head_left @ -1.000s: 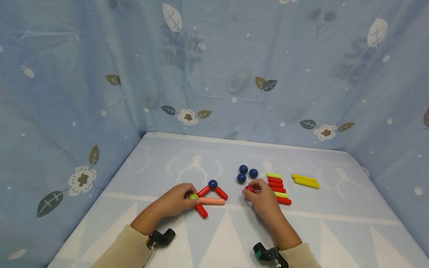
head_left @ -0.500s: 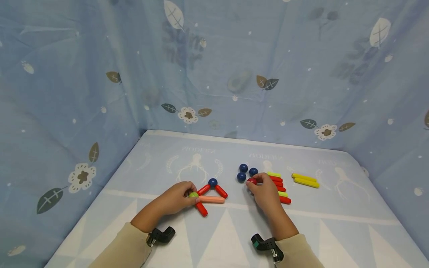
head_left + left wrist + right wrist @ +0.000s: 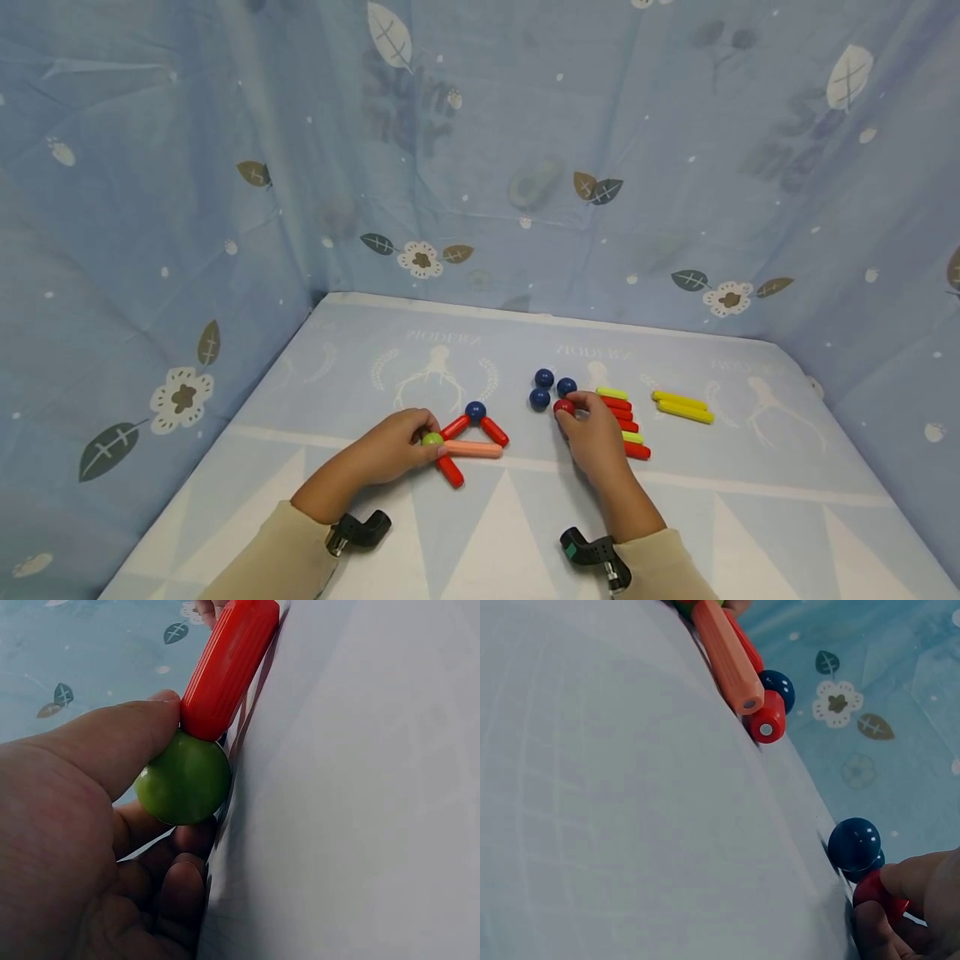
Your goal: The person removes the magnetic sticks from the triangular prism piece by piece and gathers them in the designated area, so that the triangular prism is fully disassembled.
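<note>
My left hand (image 3: 397,446) pinches a green ball (image 3: 184,780) between thumb and fingers. From this ball a red rod (image 3: 231,667), an orange rod (image 3: 474,450) and another red rod (image 3: 454,428) spread out. The last leads up to a blue ball (image 3: 476,411), from which a further red rod (image 3: 494,431) slants down toward the orange rod's far end. Over on the right, my right hand (image 3: 596,433) holds a red ball (image 3: 881,894) by thumb and fingertips. Loose blue balls (image 3: 539,399) lie just beyond it, close by.
A row of short red and yellow-green rods (image 3: 636,451) lies to the right of my right hand, which partly covers it. Farther right are two long yellow rods (image 3: 685,411). A patterned blue curtain (image 3: 480,167) rises behind the cloth-covered table (image 3: 375,333).
My right hand has carried the red ball slightly away from me and rightward, nearer the loose blue balls, and then stayed there. The left hand keeps its hold on the green ball in place.
</note>
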Demonstrator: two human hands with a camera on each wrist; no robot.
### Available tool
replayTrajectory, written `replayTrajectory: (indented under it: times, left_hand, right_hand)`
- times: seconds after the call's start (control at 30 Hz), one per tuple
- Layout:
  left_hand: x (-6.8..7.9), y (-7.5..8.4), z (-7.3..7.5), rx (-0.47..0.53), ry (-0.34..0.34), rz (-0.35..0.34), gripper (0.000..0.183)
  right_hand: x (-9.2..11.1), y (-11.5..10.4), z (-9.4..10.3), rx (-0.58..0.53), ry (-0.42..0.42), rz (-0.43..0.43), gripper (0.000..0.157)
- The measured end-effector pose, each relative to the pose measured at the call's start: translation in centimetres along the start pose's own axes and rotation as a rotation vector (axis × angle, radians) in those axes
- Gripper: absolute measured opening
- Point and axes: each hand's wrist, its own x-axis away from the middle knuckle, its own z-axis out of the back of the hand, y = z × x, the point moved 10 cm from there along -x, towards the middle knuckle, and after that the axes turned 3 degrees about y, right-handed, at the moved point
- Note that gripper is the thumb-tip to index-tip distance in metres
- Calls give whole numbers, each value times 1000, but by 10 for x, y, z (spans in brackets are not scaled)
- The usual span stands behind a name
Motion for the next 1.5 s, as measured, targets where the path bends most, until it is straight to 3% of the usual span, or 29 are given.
replayTrajectory:
  times: [0.87,1.3,1.5]
  left_hand:
    - [3,0,2,-20,9,-9,24]
    - [2,3,2,-17,13,-3,25]
    - [3,3,1,-22,14,-13,24]
  right_hand:
    - [4,1,0,-49,0,7,44]
    - [9,-3,14,-75,92,24,44]
    - [21,-19,15,-76,144,103,33]
